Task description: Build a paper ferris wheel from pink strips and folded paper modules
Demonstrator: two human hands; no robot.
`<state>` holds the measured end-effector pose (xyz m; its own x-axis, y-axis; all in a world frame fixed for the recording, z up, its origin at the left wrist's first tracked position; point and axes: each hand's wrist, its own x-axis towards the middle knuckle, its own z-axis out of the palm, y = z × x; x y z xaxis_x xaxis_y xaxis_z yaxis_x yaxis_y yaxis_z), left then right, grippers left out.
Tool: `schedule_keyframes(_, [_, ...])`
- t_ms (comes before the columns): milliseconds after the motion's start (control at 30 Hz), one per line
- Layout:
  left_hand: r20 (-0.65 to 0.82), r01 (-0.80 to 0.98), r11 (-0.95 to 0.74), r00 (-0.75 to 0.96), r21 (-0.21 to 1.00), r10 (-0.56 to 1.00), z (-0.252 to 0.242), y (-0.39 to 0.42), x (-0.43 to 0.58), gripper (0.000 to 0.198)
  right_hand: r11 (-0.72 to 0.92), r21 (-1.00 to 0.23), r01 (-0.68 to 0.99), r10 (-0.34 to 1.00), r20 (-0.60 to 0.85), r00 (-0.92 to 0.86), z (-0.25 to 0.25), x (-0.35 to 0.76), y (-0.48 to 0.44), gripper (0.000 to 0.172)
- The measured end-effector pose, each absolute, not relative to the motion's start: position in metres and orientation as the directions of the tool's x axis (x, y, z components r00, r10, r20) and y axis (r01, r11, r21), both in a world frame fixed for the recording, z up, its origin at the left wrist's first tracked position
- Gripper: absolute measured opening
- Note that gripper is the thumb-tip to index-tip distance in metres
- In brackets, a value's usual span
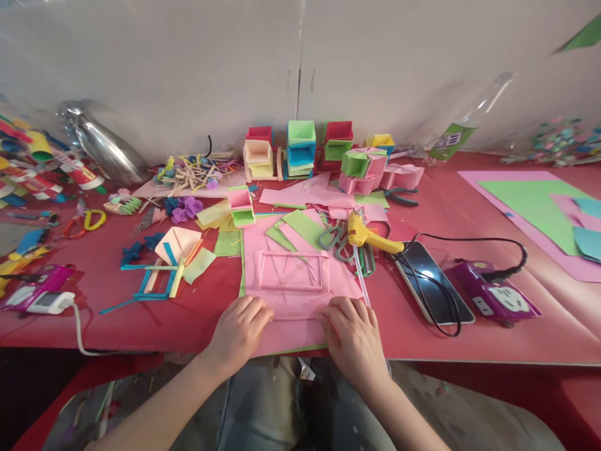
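Observation:
My left hand (241,332) and my right hand (355,335) rest low on a stack of pink and green paper near the table's front edge. Their fingers are curled down on the two ends of a piece of pink paper (295,308), whose near edge looks rolled. Fingertips are partly hidden under both hands. Just beyond lies a rectangular pink paper frame (292,254). Past it are green paper pieces (303,228). A yellow glue gun (370,237) lies beyond my right hand, near grey-green scissors (332,240).
On the right are a phone (434,282) with a black cable across it and a purple power strip (496,291). Folded paper boxes (300,150) stand in stacks at the back. Left lie a blue stick frame (157,282), red-yellow scissors (84,222) and a metal flask (103,144).

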<state>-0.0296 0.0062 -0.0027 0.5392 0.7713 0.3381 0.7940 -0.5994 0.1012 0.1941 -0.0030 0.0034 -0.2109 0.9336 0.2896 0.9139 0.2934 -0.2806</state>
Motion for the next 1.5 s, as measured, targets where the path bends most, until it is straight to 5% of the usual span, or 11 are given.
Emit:
schedule_keyframes(133, [0.305,0.868,-0.482,0.43,0.119,0.85,-0.001,0.002,-0.023,0.015,0.198,-0.299,0.933,0.963,0.238,-0.128,0.005,0.19,0.0,0.01])
schedule_keyframes(300, [0.335,0.838,-0.529,0.464,0.133,0.82,0.0,0.009,-0.025,0.016,0.158,-0.259,0.953,0.956,0.28,-0.082,0.003,0.19,0.003,0.011])
schedule_keyframes(533, [0.344,0.731,-0.632,0.541,0.259,0.767,-0.002,0.014,-0.037,0.014,0.407,-0.267,0.874,0.861,0.431,-0.269,0.0,0.21,0.003,0.013])
schedule_keyframes(733, [0.322,0.68,-0.618,0.528,0.394,0.786,-0.003,0.016,-0.044,0.01,0.493,-0.279,0.824,0.839,0.404,-0.365,0.0,0.217,0.008,0.017])
schedule_keyframes(967, [0.31,0.865,-0.453,0.38,0.215,0.872,0.003,0.011,-0.025,0.015,0.286,-0.246,0.926,0.939,0.266,-0.219,0.006,0.2,0.013,0.015])
schedule_keyframes(1167, [0.204,0.917,-0.289,0.238,0.275,0.949,0.006,0.009,-0.02,0.009,0.16,-0.219,0.962,0.96,0.263,-0.1,0.004,0.195,0.012,0.009])
schedule_keyframes(1400, [0.293,0.902,-0.4,0.343,0.161,0.892,0.002,0.006,-0.02,0.01,0.536,-0.232,0.812,0.818,0.38,-0.432,-0.002,0.215,0.012,0.02])
schedule_keyframes(1500, [0.3,0.879,-0.465,0.416,0.11,0.858,0.003,0.01,-0.023,0.006,0.57,-0.228,0.789,0.801,0.366,-0.473,-0.002,0.221,0.017,0.019])
